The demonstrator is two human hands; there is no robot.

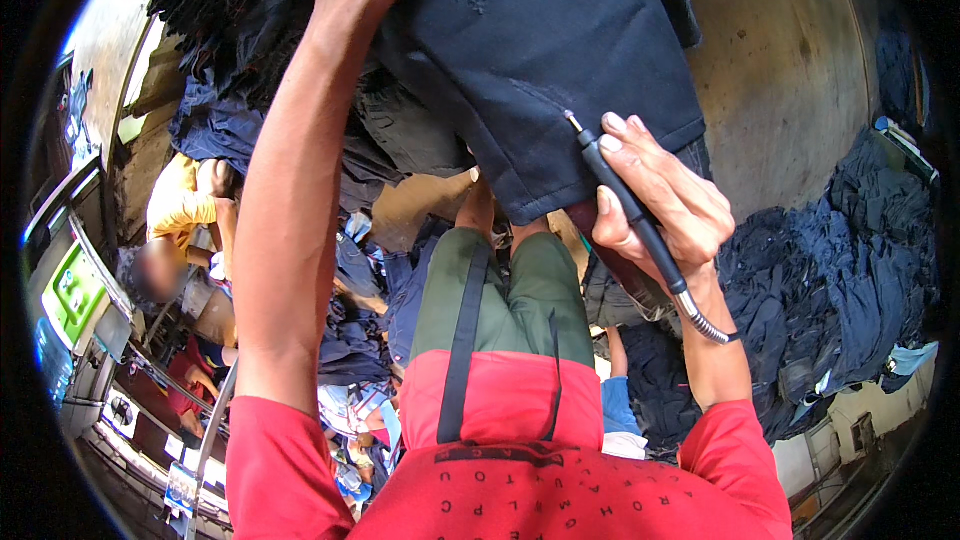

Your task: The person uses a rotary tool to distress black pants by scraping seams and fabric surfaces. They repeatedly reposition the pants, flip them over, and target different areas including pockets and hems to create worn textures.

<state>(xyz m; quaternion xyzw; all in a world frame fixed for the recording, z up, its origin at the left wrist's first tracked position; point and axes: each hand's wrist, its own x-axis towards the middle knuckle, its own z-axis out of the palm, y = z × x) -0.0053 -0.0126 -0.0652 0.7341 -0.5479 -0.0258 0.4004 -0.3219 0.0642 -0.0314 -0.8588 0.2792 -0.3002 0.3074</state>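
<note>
The site is a garment workshop, indicated by bulk heaps of dark garments (835,280), a wooden panel (775,70), a pen-type rotary tool (640,215), abraded dark cloth (560,40) and a co-worker (185,202).

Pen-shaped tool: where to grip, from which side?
Likely the pen-shaped tool by its dark barrel, from the right: slim, straight, slanting up-left, with the metal tip over the dark garment and the coiled metal sleeve trailing lower right.

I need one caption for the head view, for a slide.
The right hand holds a slender black pen-shaped tool over a dark navy cloth garment.
</note>
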